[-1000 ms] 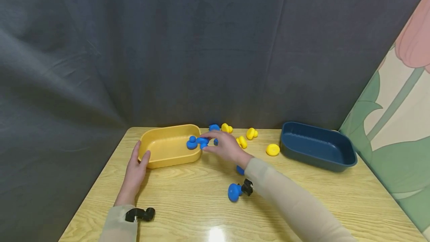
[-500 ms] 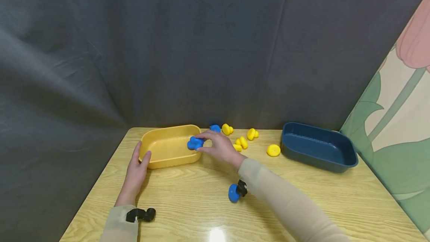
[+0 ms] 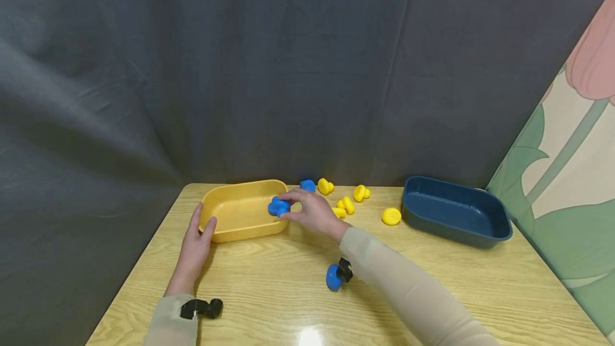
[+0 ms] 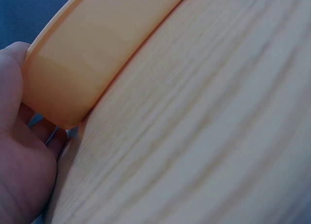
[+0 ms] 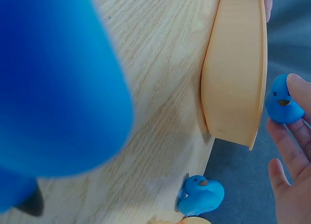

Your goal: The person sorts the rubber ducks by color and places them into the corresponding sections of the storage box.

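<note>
My left hand (image 3: 193,242) grips the left end of a yellow tray (image 3: 240,233), its thumb at the rim; the left wrist view shows that hand (image 4: 22,146) around the tray's end. In the head view my right hand (image 3: 314,211) reaches over the tray's right end. Between thumb and fingertips it pinches a blue rubber duck (image 5: 283,102), seen in the right wrist view above the rim. Another blue duck (image 3: 274,207) in the tray is partly merged with the held one in the head view.
Several yellow ducks (image 3: 348,205) and a blue duck (image 3: 308,185) lie at the back, right of the tray. One blue duck (image 3: 333,277) sits below my right forearm. A dark blue tray (image 3: 456,210) stands at the right; a dark curtain (image 3: 307,68) hangs behind.
My right hand has moved slightly left with its blue duck, farther over the yellow tray. Its arm now hides blue ducks that showed beside it before. The left hand stays put.
</note>
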The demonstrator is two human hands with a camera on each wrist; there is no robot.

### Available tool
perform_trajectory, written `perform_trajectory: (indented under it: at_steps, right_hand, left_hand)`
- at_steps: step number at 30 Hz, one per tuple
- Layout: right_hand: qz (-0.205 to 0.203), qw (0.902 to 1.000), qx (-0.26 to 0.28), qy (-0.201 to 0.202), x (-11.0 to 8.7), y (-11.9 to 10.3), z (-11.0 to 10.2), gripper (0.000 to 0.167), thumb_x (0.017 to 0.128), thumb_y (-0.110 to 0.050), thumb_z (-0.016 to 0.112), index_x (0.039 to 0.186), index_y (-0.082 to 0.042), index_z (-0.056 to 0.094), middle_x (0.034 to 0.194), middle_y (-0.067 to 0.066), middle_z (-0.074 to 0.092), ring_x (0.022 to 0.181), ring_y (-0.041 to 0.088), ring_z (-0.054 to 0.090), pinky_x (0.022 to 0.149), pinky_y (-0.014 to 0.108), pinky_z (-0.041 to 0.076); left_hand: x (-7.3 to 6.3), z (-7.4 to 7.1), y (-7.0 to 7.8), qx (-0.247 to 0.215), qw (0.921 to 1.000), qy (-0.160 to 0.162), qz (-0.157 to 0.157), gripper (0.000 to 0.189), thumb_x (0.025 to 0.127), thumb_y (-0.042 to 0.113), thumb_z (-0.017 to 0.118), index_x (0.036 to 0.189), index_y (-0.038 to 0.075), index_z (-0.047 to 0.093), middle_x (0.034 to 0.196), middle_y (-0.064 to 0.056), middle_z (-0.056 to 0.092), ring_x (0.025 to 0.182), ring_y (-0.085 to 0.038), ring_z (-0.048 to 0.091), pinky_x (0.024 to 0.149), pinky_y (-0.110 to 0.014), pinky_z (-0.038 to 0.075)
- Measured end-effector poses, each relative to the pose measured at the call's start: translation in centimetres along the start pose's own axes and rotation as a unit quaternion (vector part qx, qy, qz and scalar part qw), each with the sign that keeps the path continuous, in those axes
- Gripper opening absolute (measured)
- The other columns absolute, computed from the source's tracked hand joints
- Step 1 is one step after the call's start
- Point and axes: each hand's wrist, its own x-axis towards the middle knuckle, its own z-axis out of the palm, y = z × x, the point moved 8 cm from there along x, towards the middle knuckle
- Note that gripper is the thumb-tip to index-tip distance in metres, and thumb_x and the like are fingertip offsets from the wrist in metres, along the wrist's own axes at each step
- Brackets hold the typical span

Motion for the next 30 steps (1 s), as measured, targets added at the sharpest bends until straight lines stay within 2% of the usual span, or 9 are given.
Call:
perform_trajectory:
  at_steps: [8,19,24,30]
  right_hand:
    - [0.019,0.9998,-0.001,-0.008,0.0,0.5,0.2,0.049,0.101,-0.026,0.085,0.146,-0.013,0.072,0.139,0.003,0.072,0.122,0.030,0.071,0.111,0.046,0.055]
    - [0.022,0.9995,0.015,-0.014,0.0,0.6,0.4,0.050,0.104,-0.024,0.082,0.150,-0.008,0.069,0.147,0.008,0.070,0.131,0.033,0.067,0.114,0.052,0.053]
    - [0.027,0.9996,0.006,-0.007,-0.2,0.7,0.0,0.052,0.103,-0.026,0.082,0.151,-0.011,0.069,0.147,0.005,0.070,0.133,0.032,0.066,0.113,0.048,0.054]
    - [0.029,0.9994,0.016,0.001,-0.6,0.4,-0.8,0.052,0.102,-0.027,0.084,0.150,-0.012,0.070,0.148,0.003,0.070,0.133,0.029,0.066,0.113,0.050,0.054]
  left_hand:
    - [0.0,0.1,-0.1,-0.004,1.0000,-0.001,0.002,0.082,0.118,0.049,0.050,0.180,0.024,0.002,0.185,-0.011,0.003,0.170,-0.036,0.001,0.135,-0.059,0.007]
    - [0.1,0.1,-0.3,-0.004,1.0000,0.000,0.003,0.082,0.117,0.051,0.049,0.180,0.025,0.002,0.185,-0.007,0.003,0.170,-0.032,0.000,0.136,-0.057,0.006]
    - [0.1,0.1,-0.4,-0.002,1.0000,0.000,0.002,0.084,0.116,0.055,0.049,0.180,0.025,0.003,0.186,-0.007,0.003,0.170,-0.032,0.000,0.136,-0.057,0.006]
    - [0.2,0.0,-0.4,-0.001,1.0000,0.000,0.000,0.085,0.116,0.057,0.048,0.180,0.026,0.002,0.186,-0.007,0.003,0.170,-0.032,0.000,0.136,-0.057,0.006]
